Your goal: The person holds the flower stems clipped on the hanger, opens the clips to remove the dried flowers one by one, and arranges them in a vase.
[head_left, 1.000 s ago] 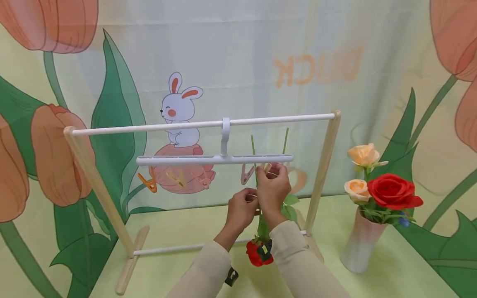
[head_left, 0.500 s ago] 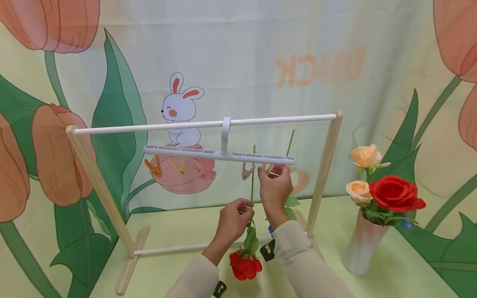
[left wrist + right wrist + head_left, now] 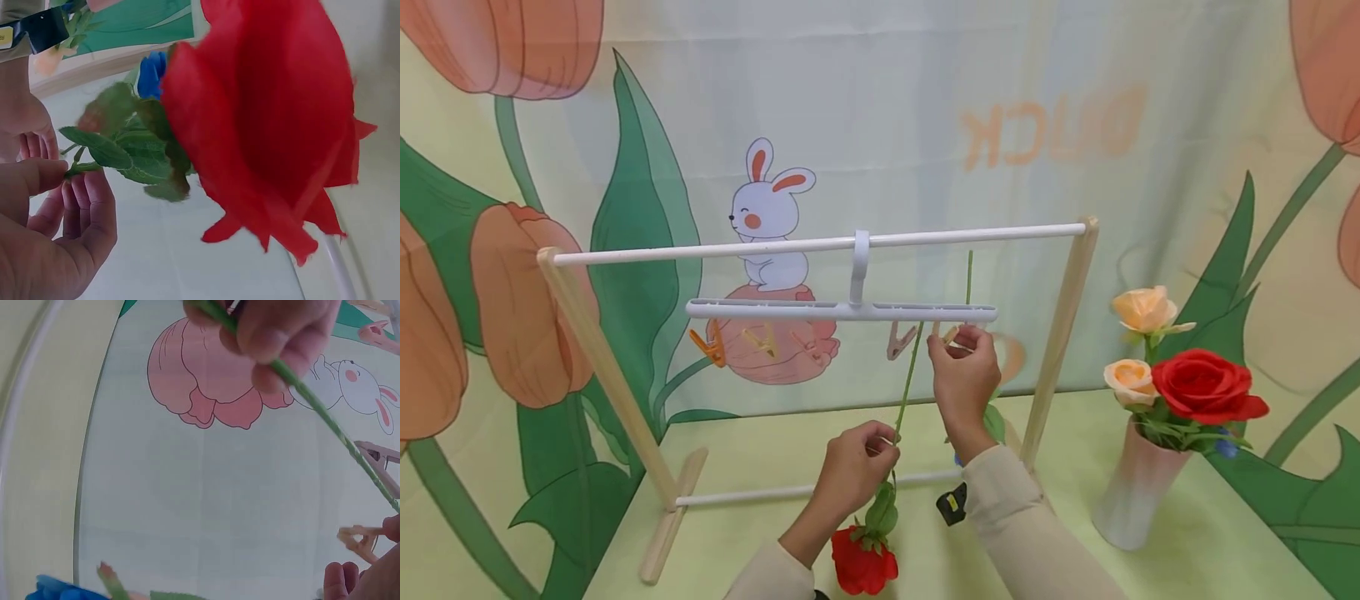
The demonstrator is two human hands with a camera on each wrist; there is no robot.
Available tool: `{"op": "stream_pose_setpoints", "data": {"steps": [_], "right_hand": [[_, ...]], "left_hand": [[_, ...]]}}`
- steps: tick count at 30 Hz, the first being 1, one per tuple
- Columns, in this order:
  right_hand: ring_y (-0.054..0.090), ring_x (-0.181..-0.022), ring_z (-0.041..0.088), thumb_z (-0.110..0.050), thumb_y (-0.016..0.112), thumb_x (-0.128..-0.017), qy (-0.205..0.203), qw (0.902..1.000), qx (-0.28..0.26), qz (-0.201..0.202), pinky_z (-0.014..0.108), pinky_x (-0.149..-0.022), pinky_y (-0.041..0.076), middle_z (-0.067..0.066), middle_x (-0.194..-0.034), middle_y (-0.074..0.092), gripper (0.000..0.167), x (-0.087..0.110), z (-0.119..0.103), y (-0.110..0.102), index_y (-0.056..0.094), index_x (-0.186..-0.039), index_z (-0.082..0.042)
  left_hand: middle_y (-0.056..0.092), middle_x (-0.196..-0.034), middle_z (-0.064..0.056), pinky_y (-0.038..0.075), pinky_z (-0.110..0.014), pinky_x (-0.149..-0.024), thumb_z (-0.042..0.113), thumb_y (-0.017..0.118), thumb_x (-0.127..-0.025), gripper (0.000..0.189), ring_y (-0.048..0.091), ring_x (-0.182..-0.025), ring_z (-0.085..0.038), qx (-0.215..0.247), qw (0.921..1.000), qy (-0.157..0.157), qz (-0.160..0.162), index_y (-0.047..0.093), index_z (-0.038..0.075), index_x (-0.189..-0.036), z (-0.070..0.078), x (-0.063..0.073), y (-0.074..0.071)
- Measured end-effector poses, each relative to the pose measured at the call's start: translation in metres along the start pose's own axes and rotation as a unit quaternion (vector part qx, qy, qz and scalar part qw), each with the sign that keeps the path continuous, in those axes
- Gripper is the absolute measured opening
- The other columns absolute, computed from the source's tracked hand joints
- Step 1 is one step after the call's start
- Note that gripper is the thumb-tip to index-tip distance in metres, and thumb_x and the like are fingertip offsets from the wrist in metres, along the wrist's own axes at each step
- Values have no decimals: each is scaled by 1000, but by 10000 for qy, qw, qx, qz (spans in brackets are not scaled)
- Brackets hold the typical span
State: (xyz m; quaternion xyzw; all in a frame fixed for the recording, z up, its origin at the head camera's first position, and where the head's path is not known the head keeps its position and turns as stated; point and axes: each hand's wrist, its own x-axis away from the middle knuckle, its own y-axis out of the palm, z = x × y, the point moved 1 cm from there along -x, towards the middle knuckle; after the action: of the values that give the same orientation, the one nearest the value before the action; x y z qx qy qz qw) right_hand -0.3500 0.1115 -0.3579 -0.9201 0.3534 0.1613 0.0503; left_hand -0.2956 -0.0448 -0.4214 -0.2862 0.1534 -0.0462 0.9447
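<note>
My left hand point(image 3: 853, 467) pinches the green stem point(image 3: 337, 431) of an artificial red rose point(image 3: 865, 560), which hangs bloom down below the hand. In the left wrist view the rose's red petals point(image 3: 262, 125) fill much of the picture. The stem slants upward, its top near the underside of a white hanger point(image 3: 760, 310). Near the hanger's right end, my right hand point(image 3: 966, 379) pinches a pale yellow clothespin point(image 3: 357, 540) between thumb and fingers. Just left of it hangs a dusty-pink clothespin point(image 3: 901, 343). Behind my right hand, a blue flower point(image 3: 150, 75) hangs head down, its stem rising past the hanger.
The hanger hooks over the white bar point(image 3: 737, 251) of a wooden rack. Orange point(image 3: 711, 348), yellow point(image 3: 763, 343) and pink point(image 3: 812, 348) clothespins hang on its left half. A vase point(image 3: 1131, 492) of roses stands at right on the table. A printed curtain backs the scene.
My left hand has moved down and left with the rose, away from the right hand. The hanger tipped down at its right, then came nearly level; my right hand stayed at the clothespin.
</note>
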Motion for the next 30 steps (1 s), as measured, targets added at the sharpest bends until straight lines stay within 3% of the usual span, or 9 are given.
{"op": "stream_pose_setpoints", "data": {"steps": [7, 13, 17, 20, 22, 24, 25, 29, 30], "right_hand": [[72, -95, 25, -24, 81, -83, -95, 9998, 118, -155, 23, -74, 53, 12, -112, 70, 45, -8, 2, -9, 64, -119, -4], [70, -97, 28, -22, 78, -85, -441, 9988, 97, -204, 31, -81, 56, 15, -113, 68, 42, -9, -3, -25, 63, -119, -3], [66, -100, 32, -15, 74, -88, -1112, 9930, 278, -265, 38, -88, 55, 17, -112, 64, 35, 0, -2, -40, 63, -118, 0], [61, -99, 34, -10, 73, -88, -1955, 9786, 587, -253, 41, -89, 51, 18, -109, 63, 29, 9, 1, -51, 64, -113, 2], [59, -100, 35, -7, 74, -86, -2642, 9596, 921, -301, 44, -88, 48, 18, -107, 64, 27, 14, 4, -55, 66, -110, 1], [59, -99, 36, -4, 77, -82, -3424, 9283, 1371, -474, 47, -87, 47, 19, -105, 65, 27, 21, 9, -57, 68, -107, 1], [59, -98, 37, -4, 79, -79, -3823, 9080, 1601, -610, 49, -86, 47, 18, -104, 65, 28, 24, 11, -58, 69, -105, 0], [63, -90, 32, -10, 88, -72, -5194, 8104, 2411, -1239, 46, -79, 53, 9, -96, 69, 29, 40, 18, -56, 73, -98, -10], [63, -87, 30, -11, 89, -72, -5401, 7922, 2490, -1368, 43, -76, 53, 6, -93, 69, 28, 44, 19, -56, 73, -95, -12]], "left_hand": [[70, -78, 3, 52, -23, -66, 10, 67, -90, 9, 65, -74, -9, -154, 9998, 108, -81, 73, 13, -96, -2, 6, -6], [67, -76, 2, 51, -20, -66, 8, 66, -92, 8, 59, -70, -8, -384, 9984, 417, 17, 73, 10, -94, 9, 2, -16], [66, -80, 2, 50, -20, -65, 9, 66, -94, 8, 57, -72, -9, -801, 9949, 614, 73, 74, 11, -92, 18, 3, -26], [67, -85, 0, 52, -23, -66, 9, 66, -94, 8, 58, -76, -12, -1252, 9885, 826, 201, 74, 11, -93, 25, 3, -33], [67, -87, -1, 54, -25, -68, 9, 67, -94, 8, 60, -77, -13, -1594, 9822, 953, 283, 74, 11, -94, 30, 3, -36], [67, -88, -1, 56, -27, -69, 9, 69, -94, 7, 61, -79, -14, -1946, 9743, 1081, 357, 75, 12, -95, 35, 4, -38], [66, -87, -2, 56, -27, -68, 10, 70, -94, 7, 62, -78, -15, -2128, 9695, 1150, 390, 76, 12, -96, 37, 4, -38], [65, -82, -3, 56, -27, -64, 10, 75, -91, 4, 62, -74, -17, -2824, 9446, 1561, 597, 78, 13, -92, 45, 6, -36], [64, -81, -3, 55, -27, -62, 10, 76, -90, 4, 61, -72, -18, -2976, 9376, 1675, 654, 78, 13, -91, 47, 6, -35]]}}
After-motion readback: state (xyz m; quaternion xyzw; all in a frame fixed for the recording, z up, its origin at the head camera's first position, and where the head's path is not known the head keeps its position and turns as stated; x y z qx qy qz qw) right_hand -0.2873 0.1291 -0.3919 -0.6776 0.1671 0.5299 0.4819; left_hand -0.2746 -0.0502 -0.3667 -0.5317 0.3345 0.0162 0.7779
